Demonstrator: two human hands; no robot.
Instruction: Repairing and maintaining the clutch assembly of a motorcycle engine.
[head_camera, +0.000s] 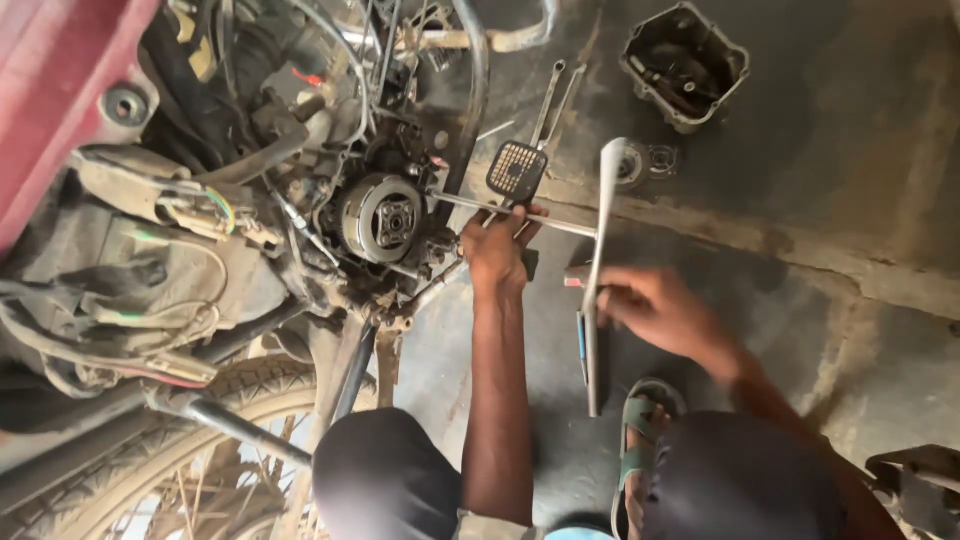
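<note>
The T-handle wrench (540, 215) lies with its long shaft running sideways from the clutch (382, 218) on the motorcycle engine out to the crossbar. The left hand (494, 250), nearer the engine, is closed around the shaft, and the right hand (655, 312) grips the crossbar's lower half. A footpeg (517, 170) sits just behind the shaft, with an engine cover (686, 62) well apart on the concrete floor (840, 200).

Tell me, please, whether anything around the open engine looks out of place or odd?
Yes: the dark engine cover lies removed on the concrete floor, inside up, beside two loose spanners. The clutch sits exposed while the left hand and right hand hold a T-handle wrench.
</note>
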